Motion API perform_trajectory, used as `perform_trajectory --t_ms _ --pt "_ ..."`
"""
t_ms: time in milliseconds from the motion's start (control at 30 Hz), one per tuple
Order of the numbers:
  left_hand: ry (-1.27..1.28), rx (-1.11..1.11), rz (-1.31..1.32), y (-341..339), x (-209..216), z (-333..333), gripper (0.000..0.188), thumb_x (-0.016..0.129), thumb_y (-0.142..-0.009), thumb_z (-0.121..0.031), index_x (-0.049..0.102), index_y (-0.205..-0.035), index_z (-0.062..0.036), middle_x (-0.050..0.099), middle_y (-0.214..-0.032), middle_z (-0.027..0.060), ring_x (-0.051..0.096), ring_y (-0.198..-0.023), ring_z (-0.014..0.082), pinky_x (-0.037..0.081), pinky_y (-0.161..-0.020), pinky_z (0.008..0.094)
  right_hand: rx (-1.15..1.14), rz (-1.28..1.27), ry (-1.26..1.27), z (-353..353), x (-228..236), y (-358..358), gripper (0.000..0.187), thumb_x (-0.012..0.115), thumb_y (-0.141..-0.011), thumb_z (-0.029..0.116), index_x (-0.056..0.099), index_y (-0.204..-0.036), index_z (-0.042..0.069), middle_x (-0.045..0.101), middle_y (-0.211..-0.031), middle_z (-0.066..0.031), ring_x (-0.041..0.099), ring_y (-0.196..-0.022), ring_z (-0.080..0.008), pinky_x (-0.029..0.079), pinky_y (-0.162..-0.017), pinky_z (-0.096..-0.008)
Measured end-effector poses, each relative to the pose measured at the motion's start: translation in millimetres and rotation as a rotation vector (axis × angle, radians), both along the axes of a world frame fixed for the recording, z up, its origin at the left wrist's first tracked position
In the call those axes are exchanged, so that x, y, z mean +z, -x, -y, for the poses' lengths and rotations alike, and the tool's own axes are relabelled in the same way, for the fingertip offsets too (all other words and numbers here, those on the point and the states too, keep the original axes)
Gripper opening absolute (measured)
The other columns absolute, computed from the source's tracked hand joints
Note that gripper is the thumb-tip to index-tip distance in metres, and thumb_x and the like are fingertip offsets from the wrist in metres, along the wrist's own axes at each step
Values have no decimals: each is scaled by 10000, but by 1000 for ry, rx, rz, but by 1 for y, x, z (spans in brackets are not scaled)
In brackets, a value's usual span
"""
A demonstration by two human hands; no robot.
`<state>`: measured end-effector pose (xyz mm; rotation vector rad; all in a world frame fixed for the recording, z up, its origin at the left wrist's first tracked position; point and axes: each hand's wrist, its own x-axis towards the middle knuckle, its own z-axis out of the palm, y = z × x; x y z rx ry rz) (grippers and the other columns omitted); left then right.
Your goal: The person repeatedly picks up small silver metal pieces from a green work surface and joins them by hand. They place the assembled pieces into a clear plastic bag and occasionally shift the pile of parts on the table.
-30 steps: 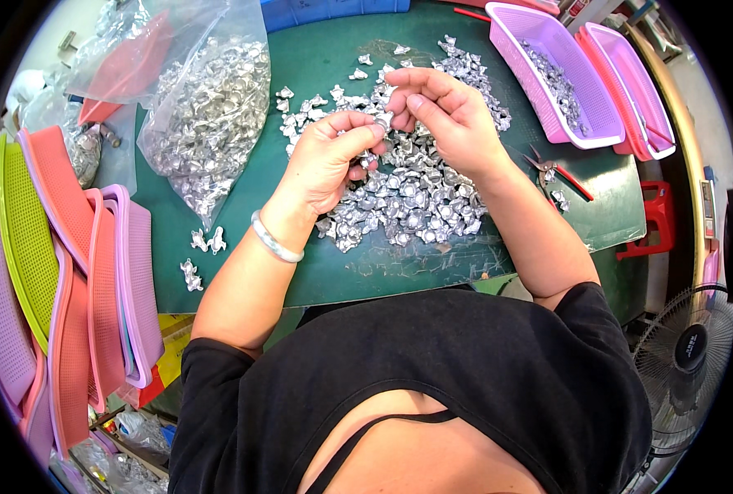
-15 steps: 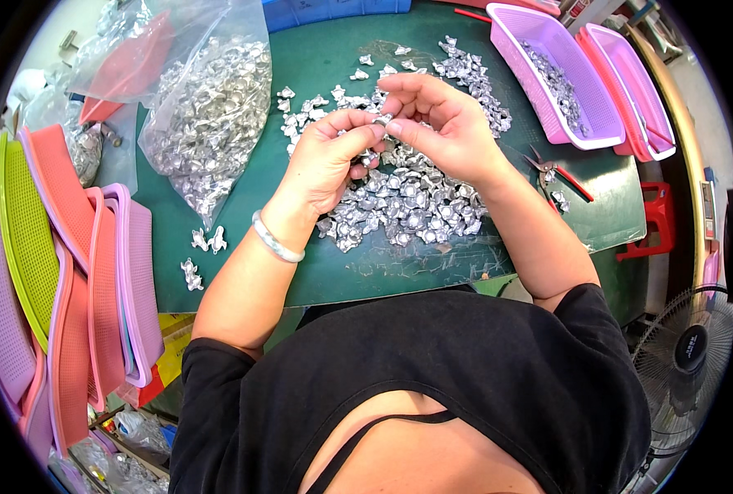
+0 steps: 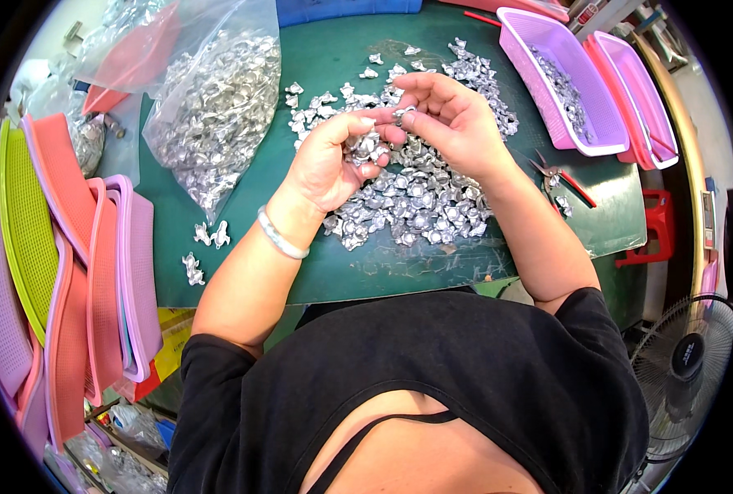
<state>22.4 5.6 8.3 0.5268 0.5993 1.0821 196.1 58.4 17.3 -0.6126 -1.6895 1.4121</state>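
Several small silvery cast-metal parts (image 3: 366, 148) lie cupped in my left hand (image 3: 321, 169), its fingers curled under them and the thumb lifted. Between thumb and fingertips, my right hand (image 3: 461, 128) pinches a single metal part (image 3: 402, 114) close beside the left fingertips. Both hands are above a loose pile of the same metal parts (image 3: 432, 202) on the green tabletop (image 3: 301, 276). Part of the pile is hidden beneath my hands.
A clear plastic bag (image 3: 218, 115) full of metal parts rests left of the pile. Three loose parts (image 3: 192, 268) lie nearer me. Right are red-handled cutters (image 3: 552, 175) and a purple basket (image 3: 519, 74) holding parts. Stacked coloured baskets (image 3: 136, 272) stand far left, a fan (image 3: 688, 354) lower right.
My left thumb has come away from the part at the fingertips, and the left palm has turned up, showing the parts in it. The right hand keeps its pinch.
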Motion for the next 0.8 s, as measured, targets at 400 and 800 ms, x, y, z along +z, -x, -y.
perform_trajectory --t_ms 400,800 --pt "57 123 -75 -8 7 4 370 427 -847 -247 545 -1078 15 597 -849 127 555 -663 202 448 -501 231 -32 11 -62 2 1 0 307 514 -788 -54 512 -1091 -7 602 -893 -65 601 -724 -92 475 -654 -205" --pt "1 -11 -4 -6 8 5 321 436 -874 -259 527 -1069 -20 575 -828 104 530 -615 155 377 -415 179 -45 45 -295 10 7 2 323 543 -777 -42 535 -1095 19 621 -891 -76 598 -666 -92 476 -614 -207"
